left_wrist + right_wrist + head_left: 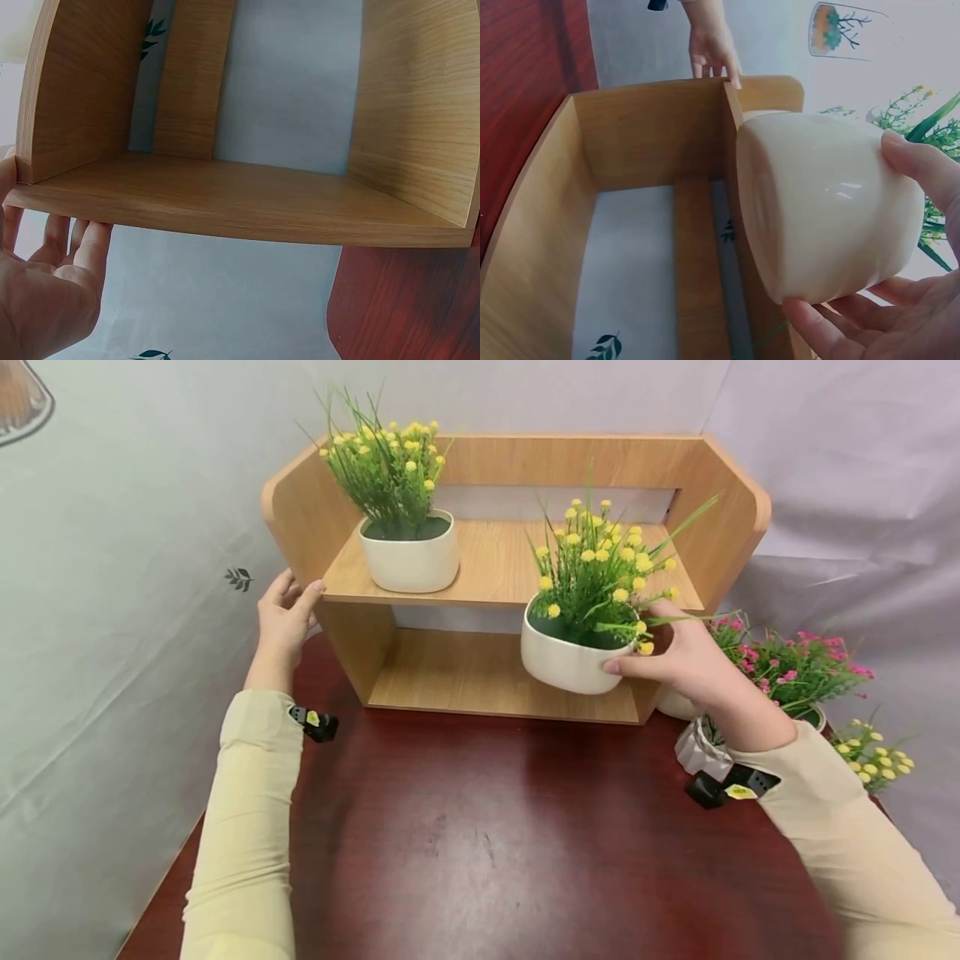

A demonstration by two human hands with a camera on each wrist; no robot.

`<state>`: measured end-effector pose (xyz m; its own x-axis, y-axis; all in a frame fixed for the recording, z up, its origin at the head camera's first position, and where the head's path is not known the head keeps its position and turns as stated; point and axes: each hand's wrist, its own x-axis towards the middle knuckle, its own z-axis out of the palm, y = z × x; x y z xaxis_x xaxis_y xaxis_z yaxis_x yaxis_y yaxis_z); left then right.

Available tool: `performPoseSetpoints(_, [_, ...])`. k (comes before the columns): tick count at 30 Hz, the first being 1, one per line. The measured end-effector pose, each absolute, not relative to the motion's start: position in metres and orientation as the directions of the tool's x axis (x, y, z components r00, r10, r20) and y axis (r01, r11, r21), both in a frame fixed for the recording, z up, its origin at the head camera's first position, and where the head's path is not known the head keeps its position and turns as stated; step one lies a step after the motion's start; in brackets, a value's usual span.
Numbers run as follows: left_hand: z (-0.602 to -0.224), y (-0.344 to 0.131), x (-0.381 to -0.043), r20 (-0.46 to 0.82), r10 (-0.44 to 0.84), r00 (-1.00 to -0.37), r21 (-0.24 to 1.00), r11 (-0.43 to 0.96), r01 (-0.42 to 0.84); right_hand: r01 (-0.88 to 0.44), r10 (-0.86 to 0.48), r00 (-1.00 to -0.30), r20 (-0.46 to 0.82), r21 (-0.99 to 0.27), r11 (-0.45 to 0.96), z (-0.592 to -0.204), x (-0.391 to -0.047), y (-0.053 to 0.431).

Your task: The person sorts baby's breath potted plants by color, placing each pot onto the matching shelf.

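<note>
My right hand (686, 660) grips a white oval pot (573, 656) of artificial yellow flowers (600, 556) by its right side, thumb on the front and fingers behind. The pot is tilted and held in front of the upper board of a two-tier wooden shelf (510, 560). In the right wrist view, the pot's (840, 202) smooth side and base show, with fingers spread around it. At the shelf's left side, my left hand (285, 614) holds the panel's front edge; the left wrist view shows the fingers (94, 251) against its outer face.
A matching pot (411, 556) of yellow flowers stands on the upper board's left. Right of the shelf are pink flowers (810, 668), a small white ribbed pot (703, 747) and more yellow flowers (873, 760). All this is on a dark red table (480, 827) with cloth behind.
</note>
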<state>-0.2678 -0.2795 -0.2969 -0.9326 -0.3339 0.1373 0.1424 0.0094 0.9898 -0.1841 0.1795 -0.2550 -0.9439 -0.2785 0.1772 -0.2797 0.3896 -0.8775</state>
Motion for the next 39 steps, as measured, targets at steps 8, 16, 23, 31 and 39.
performPoseSetpoints(8, [-0.295, -0.279, -0.268, 0.14, -0.336, -0.932, 0.99, 0.015, 0.143, -0.347, -0.333, -0.906, 0.261, -0.909, 0.23, -0.24, -0.201, 0.173])
performPoseSetpoints(16, [-0.295, -0.277, -0.268, 0.147, -0.339, -0.929, 0.989, 0.03, 0.145, -0.354, -0.335, -0.903, 0.27, -0.909, 0.22, -0.229, -0.216, 0.167])
performPoseSetpoints(23, [-0.296, -0.279, -0.268, 0.154, -0.352, -0.923, 0.987, 0.011, 0.16, -0.358, -0.338, -0.903, 0.264, -0.898, 0.255, -0.223, -0.233, 0.159])
performPoseSetpoints(31, [-0.297, -0.279, -0.268, 0.155, -0.352, -0.923, 0.987, 0.025, 0.156, -0.366, -0.322, -0.905, 0.279, -0.897, 0.249, -0.232, -0.25, 0.153])
performPoseSetpoints(39, [-0.298, -0.278, -0.269, 0.145, -0.347, -0.927, 0.987, -0.01, 0.158, -0.326, -0.286, -0.924, 0.254, -0.914, 0.241, -0.24, -0.263, 0.148])
